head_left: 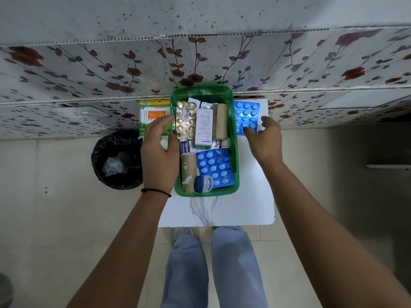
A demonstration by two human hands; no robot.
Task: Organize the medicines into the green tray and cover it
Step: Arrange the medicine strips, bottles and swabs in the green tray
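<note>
A green tray (202,91) stands on a small white marble-patterned table (222,210). Inside lie a gold blister strip (186,120), a white box (204,127), two beige bandage rolls (221,121), a blue blister pack (214,168) and a small blue jar (203,184). My left hand (159,150) rests against the tray's left side, thumb and fingers touching the gold strip's edge. Another blue blister pack (246,115) lies on the table right of the tray. My right hand (264,138) hovers over its near edge, fingers spread, holding nothing.
A green and white packet (153,116) lies left of the tray, partly under my left hand. A black bin (116,160) lined with a bag stands on the floor at the left. A floral-patterned wall runs behind the table. My legs show below the table's front edge.
</note>
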